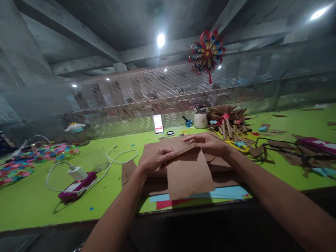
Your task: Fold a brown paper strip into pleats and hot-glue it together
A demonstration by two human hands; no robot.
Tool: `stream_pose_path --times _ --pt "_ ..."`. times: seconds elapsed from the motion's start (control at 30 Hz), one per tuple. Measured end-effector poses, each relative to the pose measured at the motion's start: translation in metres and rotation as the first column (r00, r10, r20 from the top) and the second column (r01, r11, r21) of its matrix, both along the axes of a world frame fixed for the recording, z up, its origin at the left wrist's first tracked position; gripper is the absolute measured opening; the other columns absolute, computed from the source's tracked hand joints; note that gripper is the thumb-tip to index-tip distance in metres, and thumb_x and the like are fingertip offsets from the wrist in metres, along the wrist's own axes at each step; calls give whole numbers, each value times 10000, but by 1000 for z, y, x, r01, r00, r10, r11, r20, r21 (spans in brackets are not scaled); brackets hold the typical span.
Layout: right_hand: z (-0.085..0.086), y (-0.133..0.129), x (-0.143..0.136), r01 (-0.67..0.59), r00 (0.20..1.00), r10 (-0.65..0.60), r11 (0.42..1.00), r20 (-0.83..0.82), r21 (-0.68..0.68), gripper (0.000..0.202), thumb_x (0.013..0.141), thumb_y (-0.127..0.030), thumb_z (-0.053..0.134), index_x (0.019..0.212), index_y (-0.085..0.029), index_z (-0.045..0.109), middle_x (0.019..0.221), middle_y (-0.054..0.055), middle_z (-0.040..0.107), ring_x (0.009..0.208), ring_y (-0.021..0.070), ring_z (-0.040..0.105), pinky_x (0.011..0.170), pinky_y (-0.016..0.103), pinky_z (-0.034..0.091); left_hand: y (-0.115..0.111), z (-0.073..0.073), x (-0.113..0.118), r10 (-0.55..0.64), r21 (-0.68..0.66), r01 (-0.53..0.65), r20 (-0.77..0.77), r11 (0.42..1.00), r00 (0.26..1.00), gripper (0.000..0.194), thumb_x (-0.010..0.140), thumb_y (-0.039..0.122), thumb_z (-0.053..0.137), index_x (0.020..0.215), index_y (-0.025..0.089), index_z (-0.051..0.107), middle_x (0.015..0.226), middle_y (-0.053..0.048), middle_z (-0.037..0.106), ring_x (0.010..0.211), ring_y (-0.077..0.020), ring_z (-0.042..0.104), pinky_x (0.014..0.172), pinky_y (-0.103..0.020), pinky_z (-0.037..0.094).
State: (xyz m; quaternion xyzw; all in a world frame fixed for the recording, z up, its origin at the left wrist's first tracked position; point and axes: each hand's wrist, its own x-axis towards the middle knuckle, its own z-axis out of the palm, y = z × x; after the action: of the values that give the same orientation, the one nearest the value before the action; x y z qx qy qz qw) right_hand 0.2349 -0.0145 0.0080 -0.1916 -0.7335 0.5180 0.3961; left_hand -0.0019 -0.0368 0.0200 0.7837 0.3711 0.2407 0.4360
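Observation:
A sheet of brown kraft paper point(189, 171) with a narrow fold along its top edge is held up in front of me. My left hand point(157, 159) pinches the left end of that fold, thumb on top. At the right end, my right hand point(207, 143) has its fingers bent around the fold; its fingertips are partly hidden. Behind and under the sheet lies a stack of larger brown paper point(225, 176). Light blue paper strips point(228, 193) and a piece of red paper point(163, 204) stick out below the stack at the table's near edge.
On the green table point(110, 189), a purple power strip point(78, 187) with a white charger and cable sits left. Colourful paper stars point(52, 152) lie beyond it. A phone point(158, 123), a white jar point(200, 119) and brown paper fans point(228, 115) stand behind. Scraps and another purple power strip point(319, 144) are right.

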Motion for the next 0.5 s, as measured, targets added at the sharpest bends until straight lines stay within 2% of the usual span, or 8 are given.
stream_pose_path --times 0.1,0.17,0.23,0.33,0.4,0.47,0.5 --pt "6 -13 -5 -136 984 127 988 129 68 470 631 -236 682 1087 -169 590 1042 64 597 899 178 558 732 260 445 -3 -6 2 -58 -202 75 85 977 995 414 679 541 566 606 152 444 447 75 362 352 -35 297 346 -173 221" --pt "6 -19 -8 -154 975 143 987 169 51 420 620 -251 687 1022 -150 624 949 65 623 798 170 578 644 238 457 -3 -12 4 -68 -296 106 134 949 989 405 647 538 600 661 149 486 460 73 387 346 -36 301 345 -180 233" --pt "4 -21 -10 -135 979 130 991 158 21 352 636 -288 677 951 -135 641 829 60 628 617 124 561 513 206 437 -2 -17 7 -102 -348 156 170 924 980 394 647 522 611 700 141 526 473 59 423 359 -44 334 363 -187 266" --pt "0 -23 -13 -96 986 97 995 139 -13 308 682 -331 644 925 -143 627 695 24 591 393 45 409 348 173 322 -2 -19 16 -251 -398 300 170 867 953 392 695 520 563 736 131 581 549 -16 544 465 -101 478 455 -234 381" --pt "1 -25 -16 -73 984 74 997 162 -9 301 721 -358 606 938 -150 615 630 2 560 364 37 359 336 173 298 -3 -16 19 -374 -429 376 93 821 923 418 735 529 502 783 129 613 657 -78 616 595 -159 563 545 -284 439" --pt "4 -26 -18 -40 989 30 997 142 66 300 743 -370 581 939 -146 611 647 9 568 461 69 449 439 190 383 -3 -11 17 -397 -358 353 -52 864 917 447 772 527 442 810 125 633 740 -107 642 689 -188 591 595 -306 457" --pt "6 -26 -19 -27 993 13 993 119 117 297 754 -370 568 943 -143 607 698 21 584 561 94 503 532 211 422 -3 -8 13 -279 -180 254 -128 950 952 459 802 511 401 826 120 639 772 -112 647 703 -184 589 601 -300 456"
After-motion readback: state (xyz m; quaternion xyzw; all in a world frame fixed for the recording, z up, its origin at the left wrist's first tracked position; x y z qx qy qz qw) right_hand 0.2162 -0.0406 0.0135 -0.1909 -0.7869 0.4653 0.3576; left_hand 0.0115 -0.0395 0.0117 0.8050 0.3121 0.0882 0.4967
